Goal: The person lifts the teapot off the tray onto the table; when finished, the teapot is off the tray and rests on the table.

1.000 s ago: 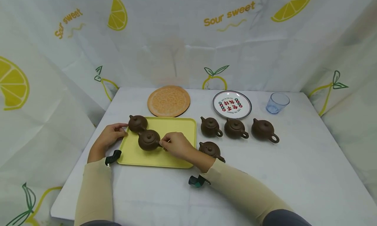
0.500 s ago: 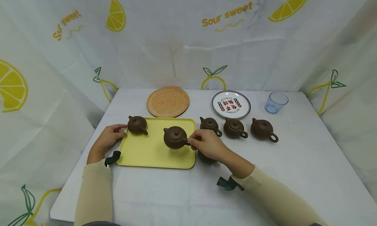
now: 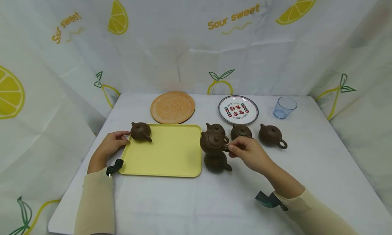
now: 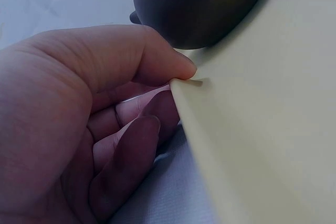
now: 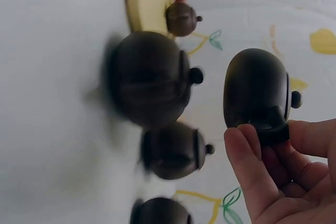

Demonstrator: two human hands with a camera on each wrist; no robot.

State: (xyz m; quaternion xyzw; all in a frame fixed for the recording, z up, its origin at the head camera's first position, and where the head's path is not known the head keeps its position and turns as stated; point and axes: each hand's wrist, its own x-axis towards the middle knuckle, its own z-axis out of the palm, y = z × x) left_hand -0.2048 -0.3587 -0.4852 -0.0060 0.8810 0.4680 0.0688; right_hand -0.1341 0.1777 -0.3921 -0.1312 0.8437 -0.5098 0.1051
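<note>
My right hand [image 3: 252, 155] pinches a brown clay teapot [image 3: 211, 142] by its handle, holding it up off the table just right of the yellow tray. In the right wrist view that teapot [image 5: 257, 87] hangs upright, with the thumb and fingers on its handle. The yellow tray [image 3: 165, 160] lies flat, and my left hand [image 3: 108, 146] grips its left rim. In the left wrist view, the thumb [image 4: 181, 66] presses on the rim while the other fingers curl below it. Another teapot [image 3: 140, 131] sits in the tray's far left corner, close to my left hand.
Right of the tray stand several more teapots, including one [image 3: 215, 163] partly behind the held one and another [image 3: 272, 135] farther right. Along the back lie a round tan mat [image 3: 173, 107] and a white plate [image 3: 238, 109]. A blue glass [image 3: 284, 108] stands at back right.
My right hand has lifted the teapot from the tray and carried it to the right, past the tray's edge. My left hand stays at the tray's left rim.
</note>
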